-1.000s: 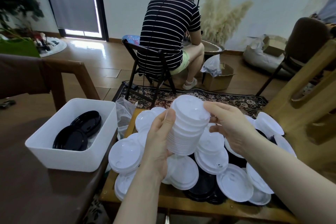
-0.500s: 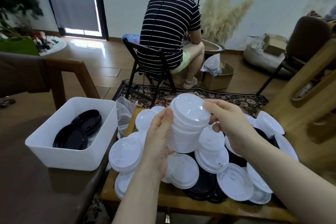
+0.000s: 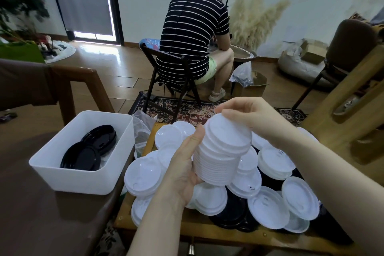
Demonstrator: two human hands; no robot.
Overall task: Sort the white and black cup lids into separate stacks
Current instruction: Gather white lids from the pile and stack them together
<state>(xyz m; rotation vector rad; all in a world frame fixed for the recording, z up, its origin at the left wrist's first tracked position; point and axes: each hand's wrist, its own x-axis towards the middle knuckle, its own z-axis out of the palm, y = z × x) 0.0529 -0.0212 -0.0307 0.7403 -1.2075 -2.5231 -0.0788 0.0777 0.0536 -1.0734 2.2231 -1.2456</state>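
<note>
While the left hand cupped the stack of white lids from below and beside, its grip closed round the stack's near side with the thumb up the edge, the right hand sat curled over the top lid, fingers clamped on its far rim. Half a second before, that right hand had stood beside the stack; it had since come over the top and the stack had tipped slightly toward the left hand. This was judged to be the pressing-down of the newest lid so that it nests with the others.

The stack was held in the air above the loose lids spread over the small wooden worktop. Black lids lay beneath and to the right of the stack, partly buried under white ones. To the left of the stack, a white bin held more black lids. Much sorting remained.
</note>
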